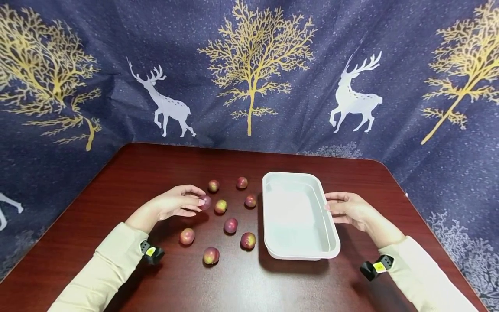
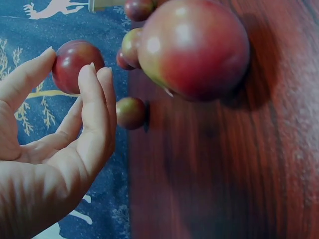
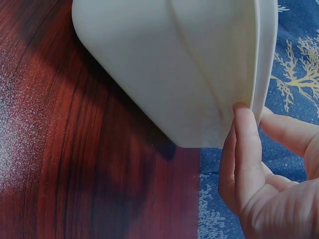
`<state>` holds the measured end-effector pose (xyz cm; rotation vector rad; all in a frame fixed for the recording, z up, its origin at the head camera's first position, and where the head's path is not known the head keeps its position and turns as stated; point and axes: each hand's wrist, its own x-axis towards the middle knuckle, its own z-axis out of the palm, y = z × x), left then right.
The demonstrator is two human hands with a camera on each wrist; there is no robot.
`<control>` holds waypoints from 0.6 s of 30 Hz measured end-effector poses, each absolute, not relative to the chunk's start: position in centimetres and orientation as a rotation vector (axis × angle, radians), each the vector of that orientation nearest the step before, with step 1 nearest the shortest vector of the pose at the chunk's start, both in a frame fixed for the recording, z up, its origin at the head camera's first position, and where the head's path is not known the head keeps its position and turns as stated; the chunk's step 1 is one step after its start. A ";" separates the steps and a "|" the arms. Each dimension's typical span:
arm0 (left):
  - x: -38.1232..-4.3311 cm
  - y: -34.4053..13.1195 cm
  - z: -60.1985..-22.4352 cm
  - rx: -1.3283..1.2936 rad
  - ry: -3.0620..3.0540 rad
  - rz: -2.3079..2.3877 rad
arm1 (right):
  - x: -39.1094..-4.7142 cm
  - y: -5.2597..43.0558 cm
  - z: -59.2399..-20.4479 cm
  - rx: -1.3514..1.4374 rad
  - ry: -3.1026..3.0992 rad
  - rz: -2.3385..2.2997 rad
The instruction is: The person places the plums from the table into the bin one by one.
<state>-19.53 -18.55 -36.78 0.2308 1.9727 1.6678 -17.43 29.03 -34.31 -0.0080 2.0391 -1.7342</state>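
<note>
Between thumb and fingertips, my left hand [image 1: 177,202] pinches a dark red plum [image 2: 78,66], held above the table at the left of the scattered fruit. My right hand [image 1: 352,211] grips the right rim of a white rectangular tub [image 1: 296,212]; in the right wrist view its thumb and fingers [image 3: 247,154] pinch the lip from both sides. The tub's inside shows only its bare white floor. Close to the left hand lie a yellow-green and red plum [image 1: 220,206] and another plum [image 1: 213,186]. A reddish plum [image 1: 187,236] sits below that wrist.
Further plums, including one by the tub's left side [image 1: 251,200], one near its lower left [image 1: 247,240] and one at the front [image 1: 211,256], rest on the dark red wooden table [image 1: 171,281]. A blue cloth [image 1: 218,108] with trees and deer hangs behind.
</note>
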 end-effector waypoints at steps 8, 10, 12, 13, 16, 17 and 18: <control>-19.7 -17.8 -36.3 0.210 1.953 1.678 | -17.5 29.1 -34.3 -0.003 2.061 -1.725; -19.8 -17.4 -36.2 0.205 1.955 1.675 | -17.4 29.1 -34.2 0.008 2.068 -1.722; -19.9 -17.0 -36.1 0.202 1.962 1.668 | -17.4 29.1 -34.1 0.016 2.070 -1.719; -19.9 -16.8 -36.0 0.199 1.963 1.665 | -17.4 29.1 -34.1 0.013 2.071 -1.717; -19.9 -16.2 -35.5 0.197 1.971 1.655 | -17.4 29.1 -34.2 0.006 2.071 -1.717; -19.9 -15.9 -35.3 0.196 1.973 1.653 | -17.4 29.2 -34.3 0.005 2.073 -1.715; -19.9 -15.7 -35.1 0.199 1.972 1.652 | -17.3 29.1 -34.3 0.008 2.076 -1.714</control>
